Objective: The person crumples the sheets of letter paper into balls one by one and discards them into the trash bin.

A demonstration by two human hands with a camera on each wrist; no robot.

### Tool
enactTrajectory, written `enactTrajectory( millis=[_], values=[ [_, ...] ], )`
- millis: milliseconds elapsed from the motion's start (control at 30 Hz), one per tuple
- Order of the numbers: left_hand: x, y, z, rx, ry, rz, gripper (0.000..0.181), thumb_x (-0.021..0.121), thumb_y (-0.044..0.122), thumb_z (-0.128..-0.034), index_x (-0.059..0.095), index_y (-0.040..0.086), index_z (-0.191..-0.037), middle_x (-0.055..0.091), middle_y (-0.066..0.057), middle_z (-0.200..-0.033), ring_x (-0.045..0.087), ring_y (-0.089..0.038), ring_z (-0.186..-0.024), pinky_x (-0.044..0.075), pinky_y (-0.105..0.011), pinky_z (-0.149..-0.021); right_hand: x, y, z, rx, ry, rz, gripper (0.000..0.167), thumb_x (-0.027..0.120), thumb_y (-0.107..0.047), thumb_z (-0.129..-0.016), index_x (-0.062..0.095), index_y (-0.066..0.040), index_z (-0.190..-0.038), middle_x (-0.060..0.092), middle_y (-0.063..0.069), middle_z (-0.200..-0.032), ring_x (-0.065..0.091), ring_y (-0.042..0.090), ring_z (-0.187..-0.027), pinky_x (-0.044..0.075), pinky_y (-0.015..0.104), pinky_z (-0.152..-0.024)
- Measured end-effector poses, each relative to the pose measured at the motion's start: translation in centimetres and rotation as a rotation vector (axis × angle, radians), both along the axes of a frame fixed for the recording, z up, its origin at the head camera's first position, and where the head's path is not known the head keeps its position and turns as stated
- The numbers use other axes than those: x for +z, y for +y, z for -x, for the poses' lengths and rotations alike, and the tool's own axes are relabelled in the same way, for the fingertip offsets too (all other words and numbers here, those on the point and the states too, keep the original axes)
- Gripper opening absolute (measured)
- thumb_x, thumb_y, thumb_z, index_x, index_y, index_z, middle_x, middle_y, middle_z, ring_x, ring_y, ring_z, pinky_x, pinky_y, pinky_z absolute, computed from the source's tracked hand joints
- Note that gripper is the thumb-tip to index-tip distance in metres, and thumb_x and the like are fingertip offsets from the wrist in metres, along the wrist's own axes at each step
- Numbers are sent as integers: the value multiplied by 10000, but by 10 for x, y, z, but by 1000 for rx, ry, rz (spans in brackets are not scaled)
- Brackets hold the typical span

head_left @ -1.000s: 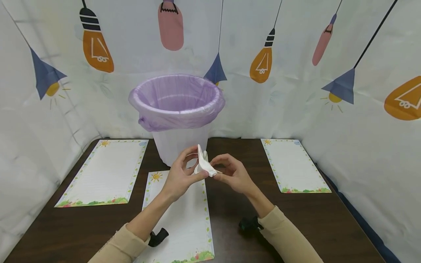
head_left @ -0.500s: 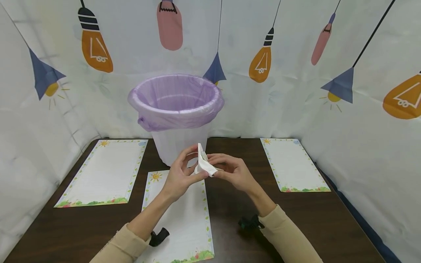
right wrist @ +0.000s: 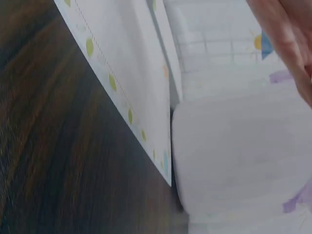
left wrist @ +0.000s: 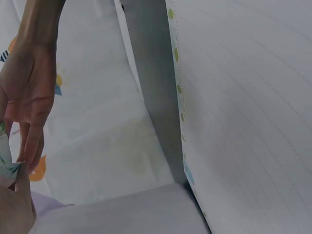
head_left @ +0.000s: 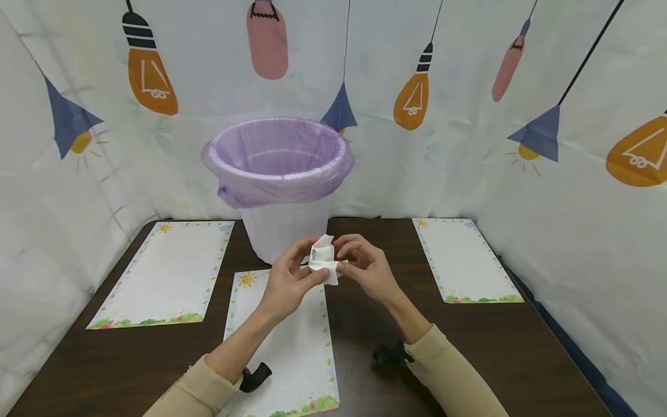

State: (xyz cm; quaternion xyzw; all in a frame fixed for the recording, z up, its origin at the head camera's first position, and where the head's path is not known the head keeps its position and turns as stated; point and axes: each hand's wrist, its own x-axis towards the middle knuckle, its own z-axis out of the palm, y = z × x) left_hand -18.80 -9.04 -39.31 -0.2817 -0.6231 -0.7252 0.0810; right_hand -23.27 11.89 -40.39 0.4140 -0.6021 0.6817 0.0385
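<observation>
A small folded piece of white paper (head_left: 323, 253) is held up between both hands in front of the bin. The left hand (head_left: 290, 279) grips its left side, thumb at the front lower edge and fingers behind. From the other side, the right hand (head_left: 367, 270) pinches the paper's right edge with thumb and forefinger, its other fingers bent. In the left wrist view the paper (left wrist: 6, 158) shows some green print at the frame's edge. Only part of the right hand (right wrist: 287, 36) enters the right wrist view, where the paper is out of sight.
A white bin (head_left: 283, 226) lined with a purple bag (head_left: 286, 191) stands at the table's back. A bordered sheet (head_left: 292, 341) lies under the left forearm. Two similar sheets lie at left (head_left: 167, 272) and right (head_left: 466, 260) on the dark table (head_left: 417, 255).
The paper has turned in the fingers: its tall upright flap has tipped, and more of its folded face shows. The right fingers have shifted slightly along its edge.
</observation>
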Motion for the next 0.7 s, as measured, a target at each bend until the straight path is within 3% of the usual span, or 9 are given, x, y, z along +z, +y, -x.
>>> enactTrajectory(
  millis=[200, 400, 567, 700],
  values=[
    [1, 4, 3, 83, -28, -5, 535, 708, -121, -910, 509, -56, -1402, 556, -216, -1321, 583, -253, -1124, 568, -295, -887, -1, -6, -1, -21, -48, 52, 523, 766, -124, -951, 481, 108, -1322, 551, 235, -1313, 588, 273, -1210, 578, 305, -860],
    [-2, 9, 6, 128, -99, -103, 376, 658, -128, -942, 563, -75, -1302, 561, -212, -1279, 603, -237, -1108, 565, -263, -863, -3, -9, -5, 21, -32, 40, 723, 853, -63, -854, 432, 109, -1416, 474, 264, -1433, 523, 304, -1285, 525, 377, -995],
    [-3, 14, 9, 157, -193, -255, 192, 609, -157, -955, 618, -74, -1128, 585, -141, -1163, 634, -202, -1055, 550, -230, -841, -4, -16, -9, -99, 11, -3, 640, 787, 151, -822, 495, 86, -1388, 531, 231, -1383, 556, 327, -1224, 513, 414, -1010],
    [-2, 18, 8, 172, -302, -331, 189, 604, -173, -948, 661, -5, -1012, 599, -111, -1084, 651, -181, -944, 554, -222, -755, -4, -17, -11, -171, 18, -28, 610, 771, 173, -823, 536, 80, -1378, 583, 218, -1322, 590, 317, -1181, 543, 384, -964]
  ],
)
